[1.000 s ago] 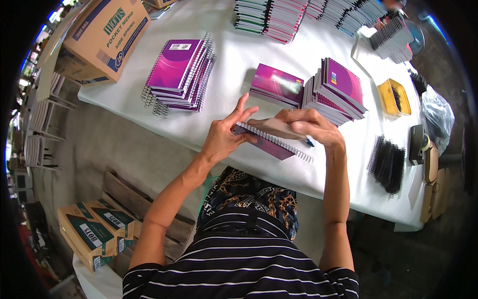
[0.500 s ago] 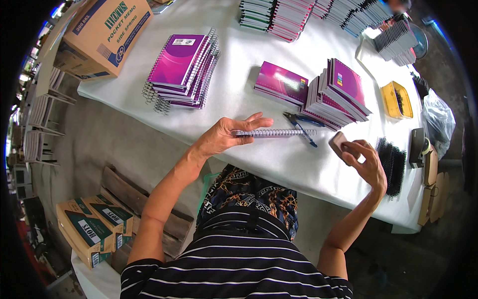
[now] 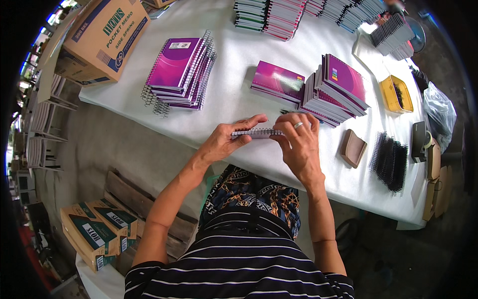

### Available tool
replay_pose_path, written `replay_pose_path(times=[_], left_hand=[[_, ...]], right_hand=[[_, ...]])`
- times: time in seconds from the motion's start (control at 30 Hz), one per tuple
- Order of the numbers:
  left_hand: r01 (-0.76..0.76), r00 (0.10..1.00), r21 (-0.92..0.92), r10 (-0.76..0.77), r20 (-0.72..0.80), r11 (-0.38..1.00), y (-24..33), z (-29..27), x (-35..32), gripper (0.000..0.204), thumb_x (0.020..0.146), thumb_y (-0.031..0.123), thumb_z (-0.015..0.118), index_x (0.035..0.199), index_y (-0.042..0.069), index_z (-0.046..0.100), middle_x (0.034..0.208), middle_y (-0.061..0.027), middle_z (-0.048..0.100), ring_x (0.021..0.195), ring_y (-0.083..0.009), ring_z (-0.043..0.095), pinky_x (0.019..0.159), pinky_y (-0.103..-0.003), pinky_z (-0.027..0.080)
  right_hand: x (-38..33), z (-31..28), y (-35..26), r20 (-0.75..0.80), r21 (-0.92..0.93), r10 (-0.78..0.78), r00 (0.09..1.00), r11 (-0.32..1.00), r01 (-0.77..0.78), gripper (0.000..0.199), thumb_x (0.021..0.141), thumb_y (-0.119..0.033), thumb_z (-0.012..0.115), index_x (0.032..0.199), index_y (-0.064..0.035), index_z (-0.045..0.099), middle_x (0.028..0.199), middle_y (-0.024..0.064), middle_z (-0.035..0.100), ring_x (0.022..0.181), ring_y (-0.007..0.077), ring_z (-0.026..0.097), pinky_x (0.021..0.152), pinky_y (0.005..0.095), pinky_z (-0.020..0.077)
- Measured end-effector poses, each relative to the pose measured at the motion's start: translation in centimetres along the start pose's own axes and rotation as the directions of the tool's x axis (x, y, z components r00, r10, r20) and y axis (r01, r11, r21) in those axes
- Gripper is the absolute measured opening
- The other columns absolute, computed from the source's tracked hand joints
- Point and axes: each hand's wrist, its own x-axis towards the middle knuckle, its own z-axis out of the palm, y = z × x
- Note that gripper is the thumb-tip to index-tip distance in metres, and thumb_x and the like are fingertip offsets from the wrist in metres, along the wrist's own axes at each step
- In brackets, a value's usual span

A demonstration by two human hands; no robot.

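A spiral notebook (image 3: 256, 133) is held on edge near the table's front, its dark wire coil facing up. My left hand (image 3: 221, 141) grips its left end between thumb and fingers. Around the coil's right end, the fingers of my right hand (image 3: 301, 142) are pinched; a ring shows on one. Just beyond that hand, a pair of pliers (image 3: 286, 111) is mostly hidden. A brown curved block (image 3: 353, 148) lies to the right, apart from my hand. Black wire coils (image 3: 390, 163) are bunched farther right.
Purple notebooks with coils (image 3: 175, 65) are stacked at left. Other purple notebooks (image 3: 343, 79) stand beyond my right hand. A yellow tub (image 3: 397, 94) sits at right, a large carton (image 3: 102, 40) at the far left. Several notebook stacks (image 3: 269, 17) line the back.
My right hand has let go of the brown block, leaving it on the table, and moved left to the notebook's coil. My left hand still holds the notebook.
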Motion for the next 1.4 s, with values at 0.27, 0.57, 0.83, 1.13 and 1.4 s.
replay_pose_path(times=[0.27,0.57,0.83,1.13,1.4], left_hand=[[-0.091,0.882,0.840,0.435,-0.181,0.534,2.0,-1.0,-0.1,0.057,0.091,0.047,0.058,0.138,0.015,0.058,0.129,-0.0053,0.066,0.125,-0.0293,0.058,0.102,-0.045,0.048],[0.007,0.923,0.946,0.362,-0.131,0.324,-0.6,3.2,-0.6,0.065,0.093,0.039,0.062,0.149,0.013,0.042,0.139,-0.0069,0.058,0.129,-0.0353,0.054,0.104,-0.050,0.044],[0.044,0.901,0.946,0.396,-0.177,0.322,0.6,3.1,0.0,0.067,0.091,0.035,0.066,0.148,0.009,0.042,0.136,-0.0092,0.060,0.123,-0.0357,0.058,0.099,-0.049,0.047],[0.032,0.893,0.920,0.403,-0.202,0.391,1.6,3.5,0.2,0.067,0.089,0.023,0.069,0.147,0.006,0.041,0.136,-0.0127,0.060,0.123,-0.0371,0.058,0.099,-0.050,0.047],[0.016,0.892,0.936,0.419,-0.172,0.350,3.0,2.6,-0.5,0.071,0.081,0.005,0.071,0.147,0.009,0.043,0.137,-0.0093,0.060,0.127,-0.0338,0.055,0.103,-0.050,0.044]], right_hand=[[-4.0,1.0,6.6,0.044,-0.239,0.240,0.970,0.945,-0.223,0.048,0.086,-0.013,0.070,0.131,-0.0071,0.055,0.128,0.0145,0.054,0.119,0.0366,0.049,0.100,0.0490,0.0389],[-5.9,1.9,5.2,0.089,-0.317,0.258,0.962,0.923,-0.218,0.046,0.087,-0.018,0.068,0.128,-0.0060,0.053,0.118,0.0165,0.055,0.110,0.0340,0.051,0.092,0.0472,0.0399],[-5.1,0.4,-0.7,0.019,0.164,0.173,0.985,0.971,-0.174,0.036,0.083,-0.015,0.073,0.117,-0.0066,0.062,0.106,0.0107,0.058,0.089,0.0285,0.056,0.080,0.0400,0.0452],[-3.6,0.6,-1.6,0.010,0.142,0.012,1.000,0.990,-0.013,0.041,0.081,-0.019,0.076,0.118,-0.0078,0.063,0.107,0.0108,0.057,0.095,0.0279,0.056,0.081,0.0404,0.0442],[-0.5,-1.9,-0.3,0.729,0.599,0.173,0.662,0.307,-0.739,0.034,0.105,-0.028,0.049,0.107,0.0027,0.065,0.094,0.0069,0.065,0.081,0.0104,0.059,0.066,0.0295,0.0498]])
